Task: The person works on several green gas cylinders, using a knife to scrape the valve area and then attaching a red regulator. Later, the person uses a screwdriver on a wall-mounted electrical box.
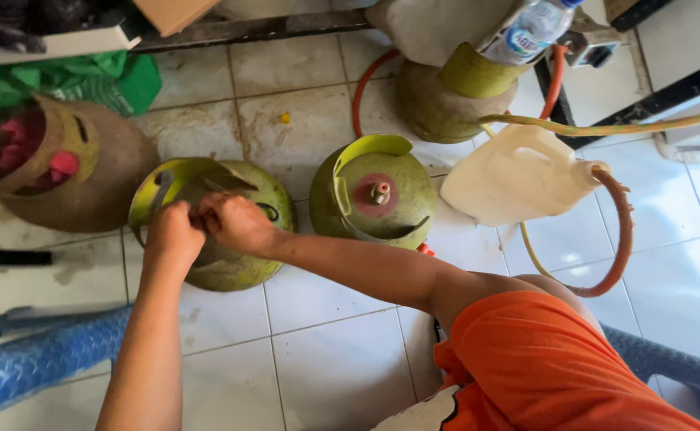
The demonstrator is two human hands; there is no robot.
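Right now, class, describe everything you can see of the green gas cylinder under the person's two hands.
The green gas cylinder is round, metal-looking, scuffed and stained, with a yellow-green collar ring on top. It stands upright on the white tiled floor, between a brownish cylinder and another green one. The left hand and right hand meet over its top, hiding the valve.

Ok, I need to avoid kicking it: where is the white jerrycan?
In the head view, the white jerrycan lies on the tiled floor right of centre, beside the green gas cylinder with the bare valve.

A back-room storage or utility area of a home or small shop: green gas cylinders [378,195] on a stained white-tiled floor [334,359], hoses [623,231], a plastic jerrycan [517,174].
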